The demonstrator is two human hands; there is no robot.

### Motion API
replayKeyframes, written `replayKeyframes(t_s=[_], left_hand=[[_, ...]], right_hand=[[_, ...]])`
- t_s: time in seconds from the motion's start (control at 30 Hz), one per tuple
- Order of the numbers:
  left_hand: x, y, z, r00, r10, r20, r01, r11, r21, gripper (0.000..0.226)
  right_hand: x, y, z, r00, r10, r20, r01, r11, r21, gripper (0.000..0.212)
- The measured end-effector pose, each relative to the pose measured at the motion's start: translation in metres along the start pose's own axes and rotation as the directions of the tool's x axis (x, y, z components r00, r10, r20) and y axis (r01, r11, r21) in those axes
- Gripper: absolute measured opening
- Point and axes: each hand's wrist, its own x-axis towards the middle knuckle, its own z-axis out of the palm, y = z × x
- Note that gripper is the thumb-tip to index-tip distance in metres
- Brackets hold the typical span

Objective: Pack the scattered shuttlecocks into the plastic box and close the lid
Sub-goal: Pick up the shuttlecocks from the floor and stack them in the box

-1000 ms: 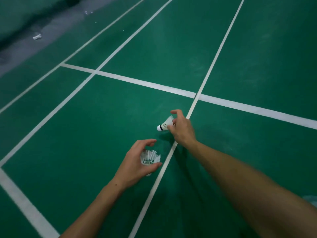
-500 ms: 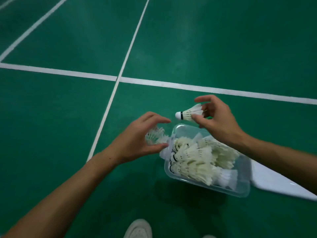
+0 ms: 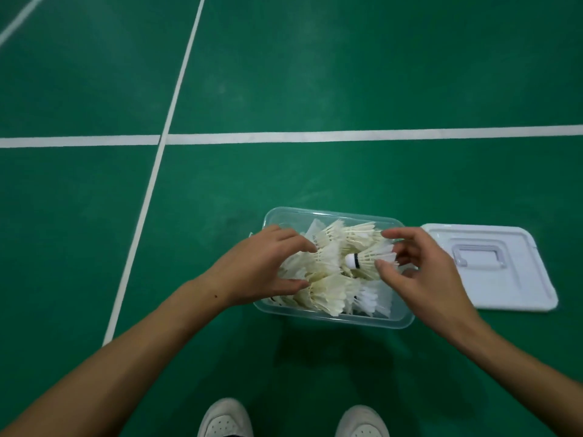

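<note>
A clear plastic box (image 3: pixel 331 211) sits open on the green court floor, filled with several white feather shuttlecocks (image 3: pixel 328 294). My left hand (image 3: pixel 262 266) is over the box's left side, fingers and thumb curled round a shuttlecock (image 3: pixel 325 260) on top of the pile. My right hand (image 3: pixel 422 272) is over the right side and pinches the feather skirt of a shuttlecock (image 3: pixel 362 261) with a black band, cork pointing left. The white lid (image 3: pixel 489 269) lies flat on the floor just right of the box, handle side up.
My two white shoes (image 3: pixel 225 419) (image 3: pixel 362 421) stand just in front of the box. White court lines (image 3: pixel 315 137) cross the green floor beyond it and to the left.
The view swung from open court to the box. Both hands, each carrying a shuttlecock, came down over the box and now sit low on the pile.
</note>
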Motion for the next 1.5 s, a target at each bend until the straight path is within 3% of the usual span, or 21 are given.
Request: replayKeyframes(t_s=[0.13, 0.4, 0.63, 0.77, 0.87, 1.07, 1.3, 1.5], left_hand=[[0.007, 0.001, 0.001, 1.000, -0.009, 0.001, 0.009, 1.000, -0.029, 0.053], [0.005, 0.002, 0.000, 1.000, -0.024, -0.009, 0.023, 0.995, -0.092, 0.054], [0.007, 0.015, -0.010, 0.997, -0.016, -0.080, -0.001, 0.978, -0.206, 0.070], [0.019, 0.027, -0.020, 0.995, 0.012, -0.104, -0.031, 0.982, -0.185, 0.090], [0.036, 0.037, -0.024, 0.994, 0.044, -0.099, -0.057, 0.990, -0.128, 0.108], [0.073, 0.053, -0.028, 0.991, 0.122, -0.047, -0.123, 0.992, -0.032, 0.140], [0.084, 0.067, -0.022, 0.971, 0.213, -0.108, -0.218, 0.975, -0.035, 0.128], [0.064, 0.052, -0.023, 0.985, 0.104, -0.137, -0.129, 0.974, -0.185, 0.118]], right_hand=[[0.005, 0.004, 0.021, 0.998, 0.020, 0.059, -0.018, 0.999, -0.043, 0.043], [0.024, 0.003, 0.060, 0.978, 0.142, 0.150, -0.152, 0.987, 0.054, 0.049], [0.021, 0.001, 0.031, 0.940, 0.133, 0.315, -0.160, 0.985, 0.062, 0.057], [0.016, -0.017, 0.008, 0.972, 0.091, 0.218, -0.103, 0.994, 0.042, 0.043], [0.012, -0.035, 0.001, 0.991, 0.004, 0.132, -0.025, 0.987, 0.156, 0.030], [0.019, -0.053, 0.010, 0.993, -0.022, 0.115, -0.008, 0.968, 0.251, 0.025], [0.016, -0.038, -0.002, 0.991, -0.114, 0.070, 0.100, 0.979, 0.175, 0.025], [0.001, -0.027, -0.022, 0.996, -0.047, -0.071, 0.062, 0.972, 0.227, 0.017]])
